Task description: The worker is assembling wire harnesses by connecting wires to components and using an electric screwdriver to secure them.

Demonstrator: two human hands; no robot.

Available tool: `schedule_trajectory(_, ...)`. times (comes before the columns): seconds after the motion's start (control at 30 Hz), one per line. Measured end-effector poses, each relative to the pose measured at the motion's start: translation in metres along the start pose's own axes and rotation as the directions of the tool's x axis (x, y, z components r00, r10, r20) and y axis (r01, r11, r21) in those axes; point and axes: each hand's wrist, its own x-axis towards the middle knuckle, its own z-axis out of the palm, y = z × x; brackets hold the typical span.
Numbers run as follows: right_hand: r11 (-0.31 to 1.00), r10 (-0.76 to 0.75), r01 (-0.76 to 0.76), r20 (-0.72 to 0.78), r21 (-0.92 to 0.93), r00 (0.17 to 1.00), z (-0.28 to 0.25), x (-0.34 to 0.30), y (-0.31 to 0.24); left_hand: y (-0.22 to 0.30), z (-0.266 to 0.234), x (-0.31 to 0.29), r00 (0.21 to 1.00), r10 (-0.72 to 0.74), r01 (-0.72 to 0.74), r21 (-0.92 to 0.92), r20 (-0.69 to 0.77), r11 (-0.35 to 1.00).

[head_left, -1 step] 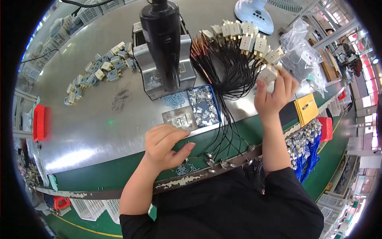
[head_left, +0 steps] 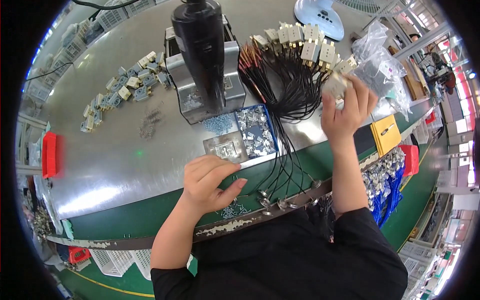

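Observation:
At the right of the bench my right hand (head_left: 350,106) is closed on a cream-coloured socket block (head_left: 336,86), pinched between thumb and fingers. Just beyond it lies a pile of similar blocks (head_left: 311,50) with a bundle of black wires (head_left: 295,95). My left hand (head_left: 206,184) is at the bench's near edge, thumb apart from the fingers, holding nothing. Its fingertips are close to a flat metal fixture plate (head_left: 214,145) with a recess. Beside the plate stands a blue tray (head_left: 276,142) of small metal parts, with small screws (head_left: 218,125) behind.
A black and metal machine (head_left: 200,60) stands at the centre. Left of it lie cream and grey parts (head_left: 120,90) and loose springs (head_left: 149,122). A light-blue fan base (head_left: 320,20), clear plastic bags (head_left: 382,70) and a yellow pad (head_left: 386,137) are at right.
My right hand has shifted slightly right, and the socket block in it has lifted and turned a little. My left hand stays almost where it was.

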Motion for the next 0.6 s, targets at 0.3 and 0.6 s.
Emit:
schedule_trajectory(0.3, 0.985, -0.167, 0.164, 0.062, 0.051, 0.984, 0.025, 0.041, -0.016, 0.002, 0.009, -0.007, 0.993, 0.041, -0.038, -0.033, 0.111, 0.999)
schedule_trajectory(0.6, 0.984, 0.120, -0.124, -0.039, -0.126, 0.992, 0.029, -0.002, 0.020, 0.016, 0.023, -0.002, 0.956, 0.095, -0.072, -0.091, 0.279, 0.993)
